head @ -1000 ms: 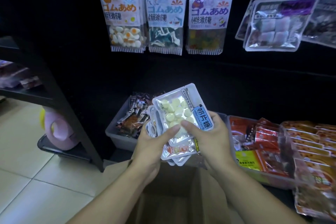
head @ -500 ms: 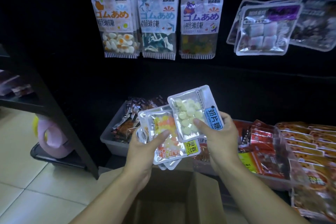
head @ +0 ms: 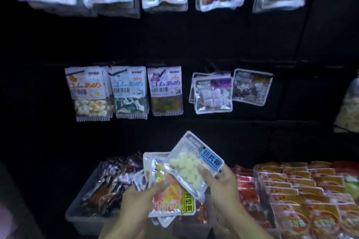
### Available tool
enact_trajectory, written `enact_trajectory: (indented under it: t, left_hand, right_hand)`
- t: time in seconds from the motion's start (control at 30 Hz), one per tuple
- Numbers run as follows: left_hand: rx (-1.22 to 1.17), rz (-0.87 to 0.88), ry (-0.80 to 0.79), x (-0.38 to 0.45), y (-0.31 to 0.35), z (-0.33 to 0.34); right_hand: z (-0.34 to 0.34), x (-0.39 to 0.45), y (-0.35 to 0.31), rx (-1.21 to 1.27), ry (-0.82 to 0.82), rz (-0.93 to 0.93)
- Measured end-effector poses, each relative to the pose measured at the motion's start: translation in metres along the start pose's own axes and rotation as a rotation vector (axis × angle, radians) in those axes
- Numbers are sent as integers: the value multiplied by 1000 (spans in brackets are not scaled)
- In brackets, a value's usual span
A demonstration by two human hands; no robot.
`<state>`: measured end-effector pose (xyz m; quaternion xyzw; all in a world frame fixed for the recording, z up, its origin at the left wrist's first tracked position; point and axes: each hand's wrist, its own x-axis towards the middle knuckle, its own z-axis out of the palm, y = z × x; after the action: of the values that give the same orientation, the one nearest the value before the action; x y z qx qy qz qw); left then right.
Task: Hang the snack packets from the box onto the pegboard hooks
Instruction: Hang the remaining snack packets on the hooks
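A clear packet [head: 191, 163] with silver edges, pale yellow-white round sweets and a blue label with dark characters is seen near centre. Behind it, a packet [head: 168, 196] of orange and yellow contents with a yellow-green label is shown. On the black pegboard [head: 48, 48], three white packets are marked in orange [head: 88, 93], light blue [head: 129, 92] and purple [head: 166, 91], each with striped lower edges. At far right of them, a silver packet [head: 213, 96] carries a purple label. Red and orange packets [head: 303, 186] are ranged at near right.
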<state>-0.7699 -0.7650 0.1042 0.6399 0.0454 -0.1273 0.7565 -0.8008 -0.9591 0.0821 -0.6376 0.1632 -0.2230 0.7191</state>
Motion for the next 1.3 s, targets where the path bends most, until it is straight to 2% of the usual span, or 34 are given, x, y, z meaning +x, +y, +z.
enact_trajectory:
  t: [0.23, 0.33, 0.57, 0.77, 0.97, 1.1, 1.2, 1.3]
  left_hand:
    - [-70, 156, -72, -6, 69, 38]
    - [-84, 218, -93, -14, 103, 53]
    - [-94, 389, -109, -36, 167, 72]
    - [-152, 398, -96, -39, 187, 80]
    - [-233, 413, -68, -8, 180, 60]
    - [-231, 441, -66, -23, 190, 55]
    - [-199, 449, -40, -19, 196, 65]
    - [-159, 459, -100, -43, 214, 85]
  right_hand:
    - [-16, 16, -113, -121, -103, -223]
    - [-11, 20, -161, -142, -96, -318]
    - [-9, 26, -246, -71, -74, -394]
    - [-14, 20, -272, -44, -80, -382]
    - [-6, 1, -288, -106, -248, -398]
    - [-1, -8, -303, -101, -318, -427]
    - [-7, 0, -316, -76, -293, -385]
    - [-42, 26, -329, -64, -154, -318]
